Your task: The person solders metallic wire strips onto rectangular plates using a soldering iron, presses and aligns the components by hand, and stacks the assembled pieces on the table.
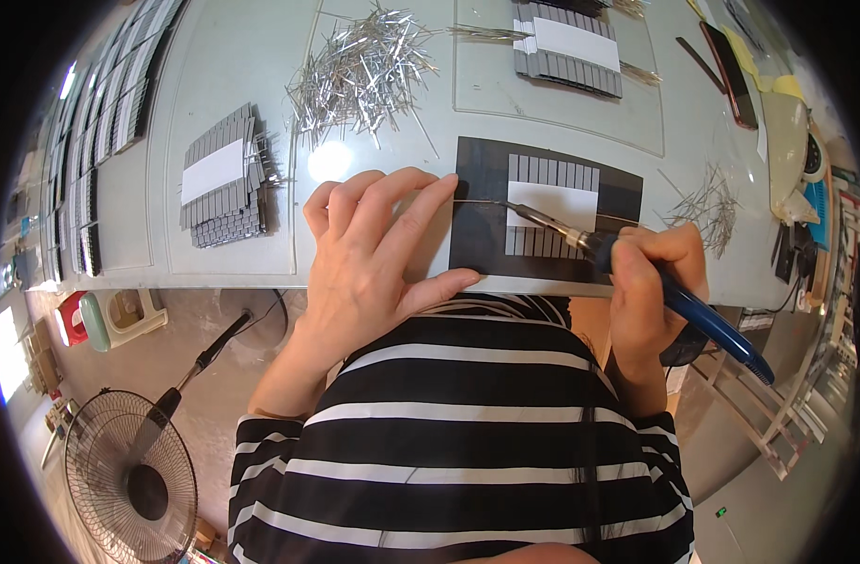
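Note:
My right hand (657, 287) grips the blue handle of a soldering iron (710, 324). The iron's tip meets the left edge of a panel of narrow grey strips with a white band (554, 202), which lies on a dark mat (482, 240). A thin metal strip (479, 201) runs from the tip leftward to my left index fingertip. My left hand (364, 249) is spread palm down, its index finger and thumb at the mat's left edge. Another thin strip sticks out on the panel's right side.
Loose metal strips lie in a large pile (366, 75) and a smaller pile (704, 209). Stacks of grey banded panels stand at left (218, 179) and at the back (569, 49). A phone (729, 75) lies far right. Below the table's left side stands a fan (134, 475).

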A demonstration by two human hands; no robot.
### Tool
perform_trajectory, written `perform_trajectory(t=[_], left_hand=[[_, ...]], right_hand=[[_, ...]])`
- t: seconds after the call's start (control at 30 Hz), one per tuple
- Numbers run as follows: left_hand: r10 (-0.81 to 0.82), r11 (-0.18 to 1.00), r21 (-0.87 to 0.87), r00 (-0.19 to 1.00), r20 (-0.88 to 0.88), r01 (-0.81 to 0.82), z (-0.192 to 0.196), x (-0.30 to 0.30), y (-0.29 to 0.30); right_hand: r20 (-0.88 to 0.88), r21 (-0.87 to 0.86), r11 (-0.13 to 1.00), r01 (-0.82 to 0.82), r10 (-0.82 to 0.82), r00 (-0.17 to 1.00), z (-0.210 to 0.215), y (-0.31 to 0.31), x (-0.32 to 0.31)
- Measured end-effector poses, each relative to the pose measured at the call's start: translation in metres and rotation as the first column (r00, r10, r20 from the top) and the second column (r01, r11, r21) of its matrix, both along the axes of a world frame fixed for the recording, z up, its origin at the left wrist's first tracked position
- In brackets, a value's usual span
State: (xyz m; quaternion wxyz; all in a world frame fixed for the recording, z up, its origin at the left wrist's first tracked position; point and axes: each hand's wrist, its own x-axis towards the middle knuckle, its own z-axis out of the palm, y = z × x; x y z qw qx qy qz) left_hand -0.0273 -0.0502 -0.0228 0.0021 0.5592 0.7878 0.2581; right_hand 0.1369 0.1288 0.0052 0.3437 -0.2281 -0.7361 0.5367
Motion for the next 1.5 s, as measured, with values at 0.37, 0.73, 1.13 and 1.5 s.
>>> perform_trajectory(t=[0.37, 0.73, 1.13, 1.5], left_hand=[[-0.043, 0.999, 0.022, 0.999, 0.026, 0.043, 0.007, 0.002, 0.007], [-0.264, 0.959, -0.112, 0.964, -0.006, 0.262, 0.013, 0.015, 0.062], [-0.314, 0.922, -0.235, 0.949, 0.01, 0.307, 0.028, 0.034, 0.047], [-0.37, 0.908, -0.196, 0.928, 0.041, 0.371, 0.027, 0.035, 0.048]], right_hand=[[-0.152, -0.041, 0.981, 0.191, -0.195, 0.969, -0.028, 0.021, 0.037], [-0.219, 0.273, 0.911, 0.31, -0.254, 0.942, -0.049, 0.043, 0.073], [-0.266, 0.362, 0.878, 0.312, -0.224, 0.938, -0.059, 0.051, 0.098], [-0.344, -0.008, 0.893, 0.45, -0.426, 0.837, -0.036, 0.045, 0.079]])
